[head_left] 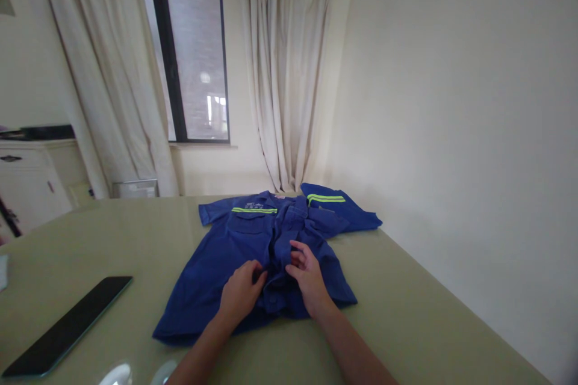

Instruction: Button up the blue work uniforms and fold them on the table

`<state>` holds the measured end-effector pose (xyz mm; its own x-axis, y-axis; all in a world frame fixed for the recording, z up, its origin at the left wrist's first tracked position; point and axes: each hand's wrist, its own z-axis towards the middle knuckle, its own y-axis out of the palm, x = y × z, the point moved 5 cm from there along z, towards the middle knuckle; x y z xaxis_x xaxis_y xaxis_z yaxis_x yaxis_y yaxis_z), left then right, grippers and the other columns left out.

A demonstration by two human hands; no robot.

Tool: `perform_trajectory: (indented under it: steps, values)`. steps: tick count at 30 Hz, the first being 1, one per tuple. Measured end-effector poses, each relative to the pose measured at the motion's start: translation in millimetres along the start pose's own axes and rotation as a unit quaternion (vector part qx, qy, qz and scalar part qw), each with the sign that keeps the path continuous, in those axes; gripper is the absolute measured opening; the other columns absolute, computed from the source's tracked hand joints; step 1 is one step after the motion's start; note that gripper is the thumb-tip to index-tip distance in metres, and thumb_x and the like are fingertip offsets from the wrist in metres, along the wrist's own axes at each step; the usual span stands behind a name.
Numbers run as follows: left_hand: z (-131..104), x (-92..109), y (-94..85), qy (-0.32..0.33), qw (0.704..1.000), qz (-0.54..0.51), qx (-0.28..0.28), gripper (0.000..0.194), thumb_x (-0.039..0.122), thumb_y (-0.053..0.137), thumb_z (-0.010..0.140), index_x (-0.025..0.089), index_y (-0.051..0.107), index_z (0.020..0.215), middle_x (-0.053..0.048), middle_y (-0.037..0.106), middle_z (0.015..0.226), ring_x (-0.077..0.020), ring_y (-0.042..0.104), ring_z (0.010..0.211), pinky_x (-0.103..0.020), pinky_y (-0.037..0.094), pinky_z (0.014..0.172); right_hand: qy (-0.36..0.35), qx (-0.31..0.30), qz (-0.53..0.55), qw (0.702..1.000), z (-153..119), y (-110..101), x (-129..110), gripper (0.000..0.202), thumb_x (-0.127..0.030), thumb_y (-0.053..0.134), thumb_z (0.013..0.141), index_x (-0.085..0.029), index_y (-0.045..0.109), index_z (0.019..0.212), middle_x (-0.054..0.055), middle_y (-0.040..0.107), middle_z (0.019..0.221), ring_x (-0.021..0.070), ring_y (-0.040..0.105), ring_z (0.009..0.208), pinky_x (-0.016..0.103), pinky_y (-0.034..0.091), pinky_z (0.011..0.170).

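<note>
A blue short-sleeved work shirt [208,271] lies front up on the table, its collar at the far end and its hem toward me. A yellow-green reflective stripe and pale lettering cross one side of the chest, above a flap pocket. My left hand [242,290] is closed at the front opening, its thumb and fingers on the fabric edge. On the other side of the opening, my right hand [307,275] pinches the facing edge with curved fingers. Fabric bunches between the two hands. The exact grip of the left fingertips is partly hidden.
Another blue garment [356,214] with a yellow-green stripe lies behind the shirt at the right, by the wall. A long black flat object [67,328] rests at the left on the greenish table [433,325]. Curtains [289,72] hang beyond the table, beside a window [198,60].
</note>
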<state>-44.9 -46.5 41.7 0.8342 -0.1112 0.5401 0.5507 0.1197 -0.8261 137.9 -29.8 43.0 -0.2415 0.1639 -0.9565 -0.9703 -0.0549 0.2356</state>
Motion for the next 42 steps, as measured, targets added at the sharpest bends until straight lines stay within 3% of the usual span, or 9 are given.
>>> perform_trajectory:
  steps: [6, 9, 13, 17, 21, 24, 29, 35, 42]
  values:
    - [-21, 23, -15.1, 0.085, 0.991, -0.068, 0.083, 0.03, 0.047, 0.046, 0.099, 0.024, 0.064, 0.1, -0.003, 0.068, 0.089, -0.02, 0.065, 0.083, -0.03, 0.046, 0.078, 0.014, 0.018, 0.05, 0.998, -3, 3, -6, 0.055, -0.025, 0.077, 0.064, -0.025, 0.063, 0.118, 0.006, 0.071, 0.109, 0.024, 0.066, 0.105, 0.036, 0.053, 0.088]
    - [-31, 41, -9.1, 0.134, 0.985, -0.093, 0.055, 0.024, 0.044, 0.051, 0.096, 0.024, 0.066, 0.094, -0.004, 0.069, 0.091, -0.0207, 0.065, 0.086, -0.03, 0.046, 0.078, 0.021, 0.011, 0.064, 0.998, -5, 6, -8, 0.053, -0.03, 0.08, 0.066, -0.026, 0.066, 0.116, 0.006, 0.07, 0.11, 0.0236, 0.066, 0.104, 0.035, 0.054, 0.088]
    - [-28, 36, 6.6, 0.08, 0.974, -0.212, 0.001, 0.026, 0.03, 0.046, 0.092, 0.02, 0.067, 0.104, -0.002, 0.069, 0.081, -0.0178, 0.063, 0.073, -0.027, 0.046, 0.069, 0.061, -0.044, 0.087, 0.993, -5, 10, -6, 0.044, -0.042, 0.084, 0.069, -0.021, 0.071, 0.105, 0.007, 0.072, 0.105, 0.0229, 0.068, 0.098, 0.036, 0.054, 0.088]
    - [-21, 22, 13.2, 0.022, 0.952, -0.304, -0.031, 0.039, 0.038, 0.042, 0.093, 0.016, 0.065, 0.114, 0.0, 0.064, 0.075, -0.0169, 0.06, 0.067, -0.026, 0.044, 0.061, 0.059, -0.043, 0.071, 0.995, -6, 7, -11, 0.043, -0.048, 0.084, 0.069, -0.02, 0.072, 0.1, 0.007, 0.073, 0.099, 0.0217, 0.068, 0.094, 0.035, 0.056, 0.085]
    - [-21, 25, 14.0, 0.051, 0.954, -0.293, -0.028, 0.039, 0.052, 0.05, 0.092, 0.019, 0.068, 0.103, -0.002, 0.068, 0.082, -0.0182, 0.061, 0.074, -0.028, 0.047, 0.067, 0.083, -0.105, 0.084, 0.987, -14, 17, -16, 0.045, -0.052, 0.078, 0.077, -0.022, 0.07, 0.11, 0.009, 0.072, 0.109, 0.0236, 0.069, 0.103, 0.037, 0.056, 0.088]
    - [-20, 26, 19.2, 0.066, 0.946, -0.317, -0.028, 0.037, 0.052, 0.058, 0.088, 0.019, 0.067, 0.1, -0.004, 0.07, 0.089, -0.0191, 0.062, 0.079, -0.029, 0.048, 0.072, 0.09, -0.115, 0.048, 0.988, -15, 21, -12, 0.047, -0.058, 0.077, 0.077, -0.02, 0.073, 0.105, 0.009, 0.074, 0.1, 0.0228, 0.071, 0.093, 0.034, 0.057, 0.08]
    - [-12, 11, 26.8, 0.019, 0.917, -0.399, -0.011, 0.047, 0.064, 0.062, 0.081, 0.018, 0.064, 0.093, -0.001, 0.066, 0.083, -0.0181, 0.06, 0.08, -0.028, 0.048, 0.073, -0.01, -0.017, -0.125, 0.992, -8, 5, -16, 0.043, -0.062, 0.065, 0.085, -0.02, 0.072, 0.083, 0.004, 0.067, 0.072, 0.0176, 0.063, 0.066, 0.026, 0.048, 0.058]
    - [-12, 2, 32.7, -0.04, 0.905, -0.422, -0.027, 0.056, 0.071, 0.05, 0.086, 0.018, 0.062, 0.103, 0.008, 0.049, 0.063, -0.0115, 0.045, 0.055, -0.023, 0.036, 0.052, -0.076, -0.058, -0.246, 0.965, -16, 10, -23, 0.04, -0.052, 0.054, 0.096, -0.021, 0.075, 0.083, 0.002, 0.066, 0.07, 0.0177, 0.061, 0.066, 0.027, 0.044, 0.062]
    - [-15, 8, 17.2, -0.014, 0.917, -0.398, 0.035, 0.047, 0.063, 0.053, 0.087, 0.019, 0.067, 0.095, -0.002, 0.068, 0.085, -0.0192, 0.062, 0.08, -0.028, 0.05, 0.07, -0.128, -0.077, -0.276, 0.949, -22, 18, -30, 0.032, -0.044, 0.056, 0.097, -0.023, 0.077, 0.084, 0.004, 0.071, 0.081, 0.0194, 0.063, 0.077, 0.028, 0.044, 0.071]
